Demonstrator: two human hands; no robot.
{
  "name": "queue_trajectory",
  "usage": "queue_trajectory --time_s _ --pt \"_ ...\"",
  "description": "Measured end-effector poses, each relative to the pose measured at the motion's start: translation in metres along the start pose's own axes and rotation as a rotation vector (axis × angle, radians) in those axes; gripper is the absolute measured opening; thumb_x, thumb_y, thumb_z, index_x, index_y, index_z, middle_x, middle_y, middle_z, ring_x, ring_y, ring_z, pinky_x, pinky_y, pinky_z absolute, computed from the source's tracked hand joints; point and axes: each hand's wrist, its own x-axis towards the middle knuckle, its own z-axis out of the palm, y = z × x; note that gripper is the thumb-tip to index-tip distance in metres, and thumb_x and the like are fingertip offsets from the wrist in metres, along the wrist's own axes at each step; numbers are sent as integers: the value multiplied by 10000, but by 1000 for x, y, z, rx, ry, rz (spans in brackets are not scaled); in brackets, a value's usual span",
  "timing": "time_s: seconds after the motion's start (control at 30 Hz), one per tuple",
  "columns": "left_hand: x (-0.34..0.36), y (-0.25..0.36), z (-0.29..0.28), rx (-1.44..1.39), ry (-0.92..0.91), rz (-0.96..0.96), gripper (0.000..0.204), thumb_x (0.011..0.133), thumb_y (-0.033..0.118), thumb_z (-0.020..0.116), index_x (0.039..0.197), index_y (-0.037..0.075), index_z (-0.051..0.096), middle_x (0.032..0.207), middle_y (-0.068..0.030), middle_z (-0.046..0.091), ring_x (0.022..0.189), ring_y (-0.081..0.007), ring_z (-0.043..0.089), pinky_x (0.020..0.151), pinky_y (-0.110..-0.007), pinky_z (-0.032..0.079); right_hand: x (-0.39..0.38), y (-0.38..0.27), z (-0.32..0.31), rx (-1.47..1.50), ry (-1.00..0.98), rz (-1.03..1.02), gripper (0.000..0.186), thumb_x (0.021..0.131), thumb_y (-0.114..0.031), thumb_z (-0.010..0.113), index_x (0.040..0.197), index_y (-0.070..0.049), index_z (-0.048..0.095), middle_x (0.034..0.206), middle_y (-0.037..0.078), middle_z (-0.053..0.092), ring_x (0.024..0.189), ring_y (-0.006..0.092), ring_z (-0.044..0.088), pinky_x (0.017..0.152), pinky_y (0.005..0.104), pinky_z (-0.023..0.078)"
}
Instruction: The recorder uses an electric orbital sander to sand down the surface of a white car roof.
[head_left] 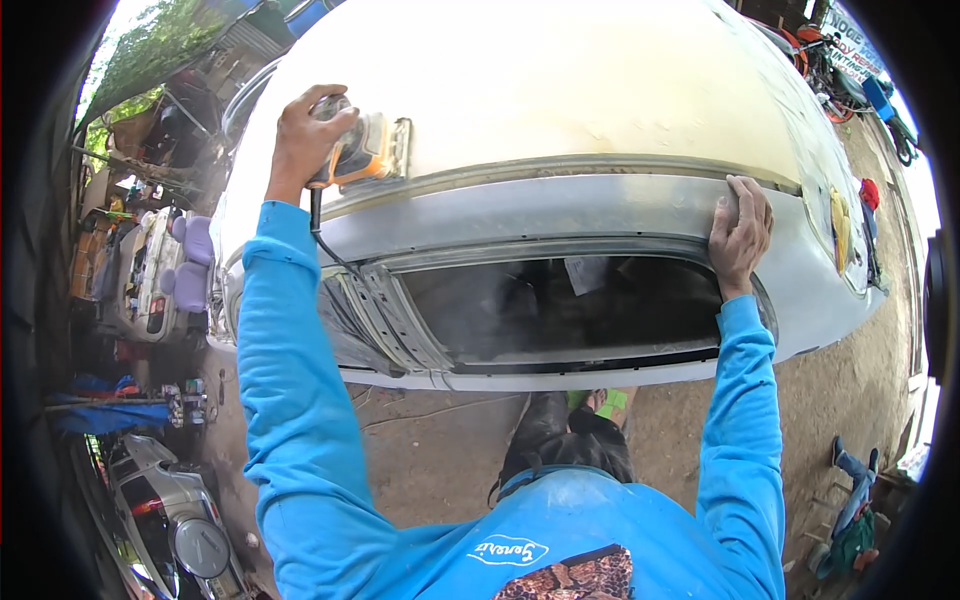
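Head view: hands well apart. Left hand (308, 140) clamped around an orange-and-black power sander (368, 158), fingers wrapped over its dark top. Sander sits on the pale roof (560, 90) of a car, at the left end, close to the dark groove (600, 166) along the roof edge; pad looks flat on the surface, exact contact not clear. Black cord (335, 258) drops from the sander toward the door pillar (402, 318). Right hand (742, 235) holds no tool; it lies on the grey side strip above the side window (560, 305), fingertips up at the groove. Pale sheet (586, 274) visible in the window area. Yellow cloth (838, 230) at the car's right end. Left background: purple seats (192, 258), silver SUV (175, 505). Lower right: another person (853, 505), partly visible, in blue jeans.
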Motion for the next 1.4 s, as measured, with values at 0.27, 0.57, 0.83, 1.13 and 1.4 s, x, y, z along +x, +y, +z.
queue_trajectory --time_s 0.27,0.57,0.83,1.13,1.4 --pt "-5 -17 -17 74 -51 -99 396 836 256 755 1199 98 750 1164 -182 738 1110 -306 694 1010 -385 521 1 -2 -2 4 3 1 317 923 -164 638 1224 -87 702 1273 97 670 1239 311 590 1097 422 414" --pt "0 50 12 27 -164 3 476 808 307 794 1245 135 716 1141 -157 737 1058 -305 704 967 -394 552 1 1 -1 -1 4 -9 318 928 -168 636 1228 -87 702 1279 96 666 1241 310 590 1096 423 418" --pt "30 49 37 286 -130 -177 582 806 436 749 1324 186 665 1188 -146 726 1129 -310 689 986 -405 537 -1 1 2 -10 14 -5 318 934 -179 631 1232 -91 698 1284 104 663 1240 310 592 1093 428 424" --pt "32 124 64 223 -219 0 547 818 406 704 1335 235 657 1202 -111 705 948 -290 738 661 -383 649 0 3 0 19 18 -17 321 922 -161 633 1226 -76 689 1267 105 664 1230 311 598 1097 425 417" --pt "73 100 70 264 -228 -92 549 820 415 704 1325 206 657 1236 -146 708 1097 -321 695 889 -426 591 0 1 0 36 10 -15 334 902 -154 641 1222 -67 690 1259 109 667 1239 317 598 1107 436 411"
